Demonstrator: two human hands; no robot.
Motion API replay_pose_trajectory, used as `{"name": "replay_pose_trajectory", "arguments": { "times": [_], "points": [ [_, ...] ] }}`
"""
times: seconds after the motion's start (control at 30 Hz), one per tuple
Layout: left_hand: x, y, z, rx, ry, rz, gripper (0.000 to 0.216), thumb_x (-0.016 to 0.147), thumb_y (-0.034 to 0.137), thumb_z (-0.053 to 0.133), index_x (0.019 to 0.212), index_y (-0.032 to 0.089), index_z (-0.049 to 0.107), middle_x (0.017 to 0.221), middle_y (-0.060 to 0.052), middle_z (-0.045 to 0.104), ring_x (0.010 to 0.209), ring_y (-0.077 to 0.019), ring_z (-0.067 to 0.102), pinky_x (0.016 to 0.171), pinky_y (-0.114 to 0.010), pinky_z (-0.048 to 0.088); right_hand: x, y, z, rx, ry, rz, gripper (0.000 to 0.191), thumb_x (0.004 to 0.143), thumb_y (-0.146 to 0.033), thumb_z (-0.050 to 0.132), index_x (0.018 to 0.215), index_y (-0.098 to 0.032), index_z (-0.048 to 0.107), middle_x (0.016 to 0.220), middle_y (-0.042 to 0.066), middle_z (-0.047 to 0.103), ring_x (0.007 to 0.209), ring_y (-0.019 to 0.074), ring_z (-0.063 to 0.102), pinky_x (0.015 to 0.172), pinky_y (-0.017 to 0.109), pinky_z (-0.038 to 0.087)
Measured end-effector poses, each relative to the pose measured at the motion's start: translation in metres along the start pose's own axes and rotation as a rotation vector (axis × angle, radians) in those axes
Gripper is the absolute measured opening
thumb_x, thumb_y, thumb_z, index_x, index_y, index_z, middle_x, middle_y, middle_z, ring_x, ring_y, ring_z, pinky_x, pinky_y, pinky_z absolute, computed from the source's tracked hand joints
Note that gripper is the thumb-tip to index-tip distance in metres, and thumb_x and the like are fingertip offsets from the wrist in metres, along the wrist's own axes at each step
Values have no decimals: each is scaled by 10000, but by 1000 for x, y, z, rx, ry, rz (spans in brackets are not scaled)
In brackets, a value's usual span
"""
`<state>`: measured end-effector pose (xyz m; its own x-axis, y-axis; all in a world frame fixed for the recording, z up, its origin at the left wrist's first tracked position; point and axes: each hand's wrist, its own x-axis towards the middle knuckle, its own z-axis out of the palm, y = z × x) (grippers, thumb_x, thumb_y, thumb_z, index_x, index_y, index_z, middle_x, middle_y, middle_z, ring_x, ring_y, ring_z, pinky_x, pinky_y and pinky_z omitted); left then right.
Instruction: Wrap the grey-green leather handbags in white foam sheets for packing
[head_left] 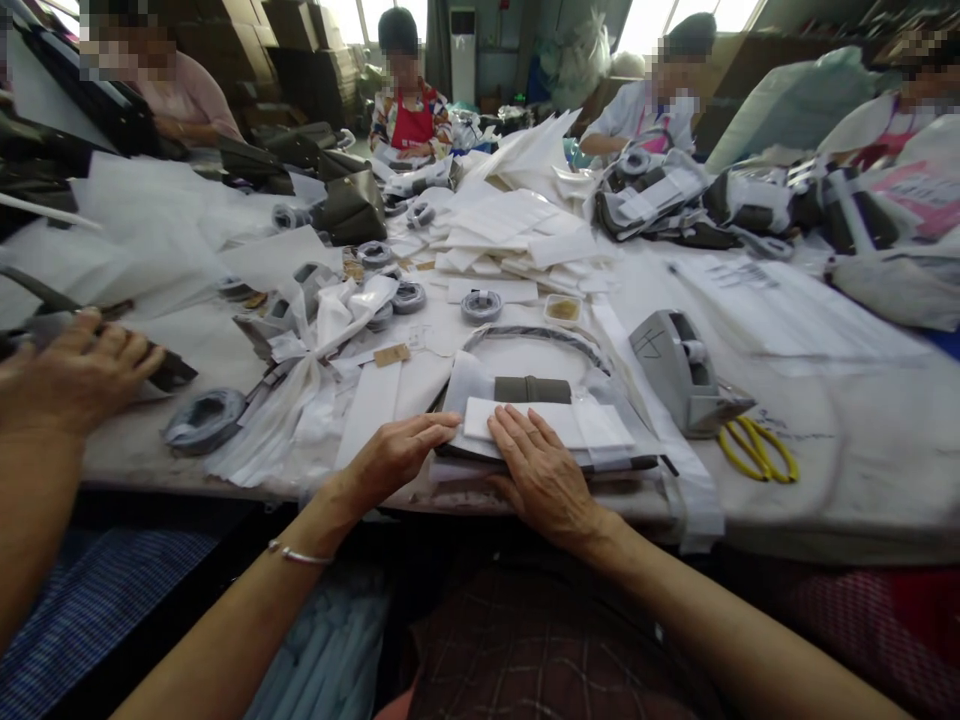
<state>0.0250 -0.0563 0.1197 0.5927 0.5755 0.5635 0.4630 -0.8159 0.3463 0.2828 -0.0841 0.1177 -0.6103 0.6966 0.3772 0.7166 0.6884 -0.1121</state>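
Note:
On the table in front of me a dark olive handbag (532, 389) lies flat. Its arched handle (534, 337) is wrapped in grey and clear film, and thin white sheeting covers much of the body. A folded white pad (600, 424) rests across its near part. My right hand (541, 470) lies flat on that pad, fingers stretched out, thumb partly below the near edge. At the bag's near left corner is my left hand (401, 450), its fingers together and closed on the edge; the thumb is mostly hidden.
A grey tape dispenser (677, 375) and yellow-handled scissors (757, 450) are on the right. Rolls of grey strip (204, 420), crumpled white wrapping (315, 390) and stacked white sheets (517, 235) spread left and ahead. A co-worker's hand (82, 370) works at far left; other people sit opposite.

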Motion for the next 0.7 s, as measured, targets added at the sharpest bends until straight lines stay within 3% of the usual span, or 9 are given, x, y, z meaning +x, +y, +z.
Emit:
{"name": "replay_pose_trajectory", "arguments": {
  "times": [0.13, 0.27, 0.33, 0.47, 0.7],
  "points": [
    [-8, 20, -4, 66, -58, -38, 313, 942, 64, 424, 1190, 187, 571, 1198, -89, 672, 1175, -163, 622, 1040, -329, 516, -2, 0, 5, -39, -9, -21, 586, 933, -264, 577, 1453, -44, 417, 1496, 207, 455, 1411, 320, 390, 1188, 517, 311],
    [-1, 51, -2, 356, -288, -103, 523, 886, 254, 629, 1376, 195, 458, 1240, -130, 620, 1173, -283, 598, 1043, -484, 482, -3, -1, 9, -72, -20, -27, 499, 963, -211, 509, 1430, -44, 450, 1475, 201, 483, 1392, 314, 416, 1186, 506, 309],
    [5, 59, 5, 496, -346, -102, 549, 885, 244, 631, 1399, 196, 443, 1201, -137, 623, 1163, -304, 594, 1025, -509, 477, -2, -1, 11, -80, -15, -24, 468, 973, -191, 480, 1420, -54, 467, 1467, 197, 494, 1392, 305, 417, 1184, 500, 312],
    [11, 51, 22, 572, -252, -18, 341, 944, 145, 507, 1284, 161, 523, 1330, -171, 570, 1274, -289, 530, 1062, -470, 451, -1, 0, 12, -88, 0, -22, 449, 968, -160, 460, 1403, -49, 485, 1447, 197, 516, 1369, 295, 445, 1173, 496, 330],
    [13, 27, 29, 395, -205, -43, 392, 933, 163, 554, 1318, 215, 499, 1232, -92, 656, 1025, -213, 668, 861, -346, 554, 3, 3, 7, -69, 1, -27, 443, 943, -195, 520, 1364, -57, 517, 1401, 199, 559, 1318, 297, 503, 1147, 485, 367]
  ]
}}
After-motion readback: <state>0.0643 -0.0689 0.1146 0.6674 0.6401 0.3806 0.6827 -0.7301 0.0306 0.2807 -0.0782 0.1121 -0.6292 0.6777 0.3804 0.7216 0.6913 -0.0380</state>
